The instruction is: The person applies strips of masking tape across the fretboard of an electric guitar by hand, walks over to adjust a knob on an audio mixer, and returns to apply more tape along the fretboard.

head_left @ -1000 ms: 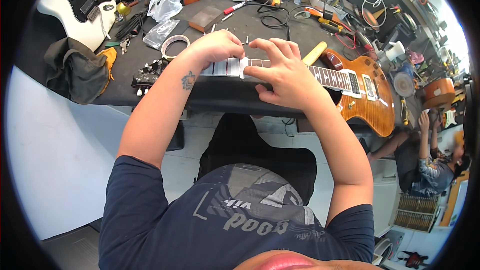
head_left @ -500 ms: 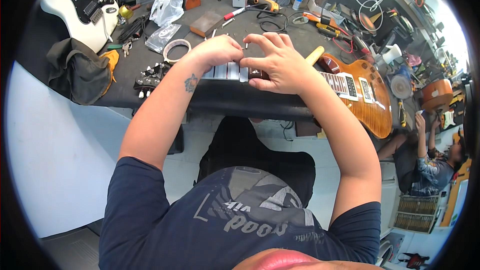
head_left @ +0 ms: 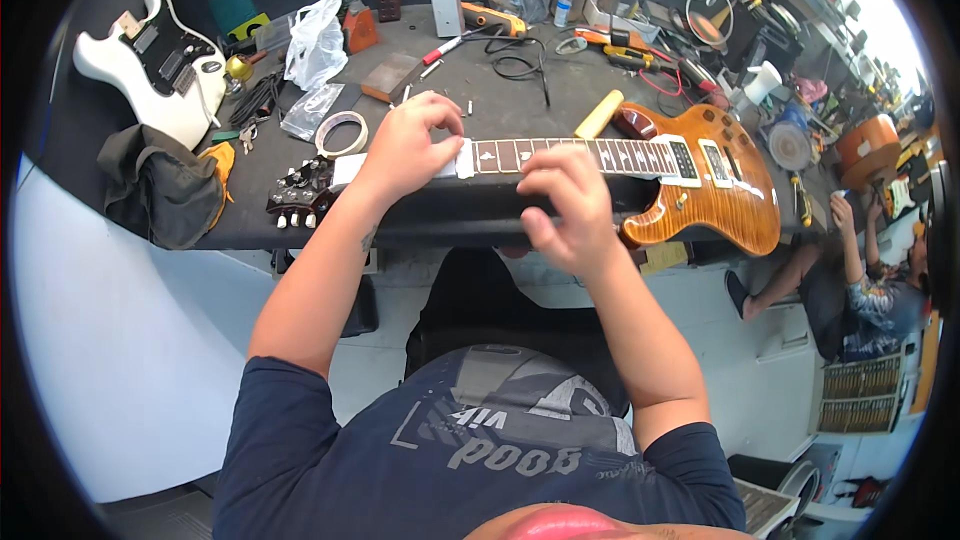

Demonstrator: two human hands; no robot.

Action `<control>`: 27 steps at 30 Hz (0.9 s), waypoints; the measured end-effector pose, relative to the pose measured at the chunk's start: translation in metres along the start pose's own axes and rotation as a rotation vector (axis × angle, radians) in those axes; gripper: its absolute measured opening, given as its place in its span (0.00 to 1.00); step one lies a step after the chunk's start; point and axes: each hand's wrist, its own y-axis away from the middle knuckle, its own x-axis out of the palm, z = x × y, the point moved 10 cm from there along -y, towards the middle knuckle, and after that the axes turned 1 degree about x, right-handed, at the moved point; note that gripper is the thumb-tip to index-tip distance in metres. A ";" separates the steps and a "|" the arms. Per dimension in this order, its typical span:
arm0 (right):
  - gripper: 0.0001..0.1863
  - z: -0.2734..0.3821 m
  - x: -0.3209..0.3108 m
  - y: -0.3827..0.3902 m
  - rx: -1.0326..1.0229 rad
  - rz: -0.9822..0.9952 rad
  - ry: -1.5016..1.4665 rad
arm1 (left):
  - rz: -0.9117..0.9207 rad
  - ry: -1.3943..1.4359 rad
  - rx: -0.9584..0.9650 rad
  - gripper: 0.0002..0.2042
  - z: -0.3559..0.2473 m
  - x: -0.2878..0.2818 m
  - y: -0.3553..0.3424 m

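My left hand (head_left: 408, 145) presses the taped guitar neck (head_left: 560, 156) at frame centre, steadying it, grasping nothing. My right hand (head_left: 562, 202) hovers just below the fretboard, loosely curled and empty.

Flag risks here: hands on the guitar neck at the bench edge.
1. The amber electric guitar lies along the bench's front edge; a push from the left hand on the neck could slide it off.
2. The right hand is off the fretboard, so nothing steadies the body.
3. Small loose parts lie beside the neck; a sweep of the hand could scatter them.
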 end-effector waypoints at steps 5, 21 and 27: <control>0.14 0.004 0.026 0.036 -0.024 -0.003 -0.023 | 0.056 -0.043 0.085 0.09 -0.010 0.015 -0.008; 0.16 -0.016 0.058 0.055 0.046 0.028 0.008 | 0.576 0.181 -0.376 0.17 0.054 0.058 -0.017; 0.16 -0.015 0.068 0.057 0.046 0.055 -0.034 | 0.612 0.218 -0.307 0.15 0.049 0.054 -0.011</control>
